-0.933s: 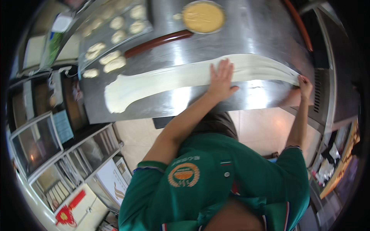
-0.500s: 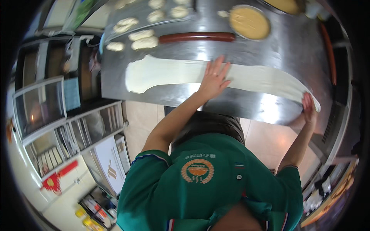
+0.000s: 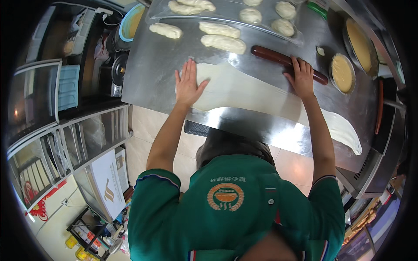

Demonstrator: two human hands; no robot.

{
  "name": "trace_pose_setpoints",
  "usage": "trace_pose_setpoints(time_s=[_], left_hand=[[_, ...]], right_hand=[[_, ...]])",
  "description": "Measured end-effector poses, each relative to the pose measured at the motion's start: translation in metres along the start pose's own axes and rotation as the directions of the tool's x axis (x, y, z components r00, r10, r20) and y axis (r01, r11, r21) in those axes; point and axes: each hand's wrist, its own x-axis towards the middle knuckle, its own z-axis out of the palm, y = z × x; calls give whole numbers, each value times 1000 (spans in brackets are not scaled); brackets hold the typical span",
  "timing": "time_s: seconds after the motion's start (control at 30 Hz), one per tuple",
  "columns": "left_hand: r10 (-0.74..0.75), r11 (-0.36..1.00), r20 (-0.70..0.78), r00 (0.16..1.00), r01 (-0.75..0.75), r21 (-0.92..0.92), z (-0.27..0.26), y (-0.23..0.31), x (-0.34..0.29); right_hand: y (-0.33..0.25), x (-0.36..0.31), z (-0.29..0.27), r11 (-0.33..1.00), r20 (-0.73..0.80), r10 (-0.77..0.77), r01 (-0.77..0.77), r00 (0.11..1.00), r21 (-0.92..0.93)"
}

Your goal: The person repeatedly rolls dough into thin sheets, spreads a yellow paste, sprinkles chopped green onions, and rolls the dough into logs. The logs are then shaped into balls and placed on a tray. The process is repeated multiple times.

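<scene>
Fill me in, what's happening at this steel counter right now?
A person in a green shirt leans over the steel counter. The left hand lies flat on one end of a long, thin sheet of pale dough stretched across it. The right hand rests on a dark reddish-brown wooden rolling pin behind the sheet. Shaped pale dough pieces sit further back.

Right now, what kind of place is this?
Likely a commercial bakery or snack-shop kitchen: a steel worktable carries a long rolled dough sheet, shaped dough pieces and a rolling pin, with pans of batter alongside.
</scene>
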Motion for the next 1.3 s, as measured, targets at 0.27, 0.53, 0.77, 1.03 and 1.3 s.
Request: trace_pose_setpoints(time_s=[0.27, 0.53, 0.77, 1.03, 1.3], left_hand=[[-220, 851, -271, 937, 48, -523, -36, 11, -23], [72, 991, -74, 995, -80, -111, -15, 19, 131], [56, 986, -97, 994, -71, -151, -34, -13, 56], [34, 999, -108, 994, -36, -15, -56, -1, -151], [385, 903, 59, 921, -363, -231, -59, 77, 16]], right_hand=[[-128, -2, -5, 937, 315, -345, 307, 884, 166], [-201, 104, 38, 963, 147, -268, 261, 952, 69], [-268, 53, 14, 924, 155, -364, 336, 918, 182], [-306, -20, 8, 754, -36, -622, 610, 783, 245], [-167, -16, -24, 834, -19, -548, 548, 836, 64]])
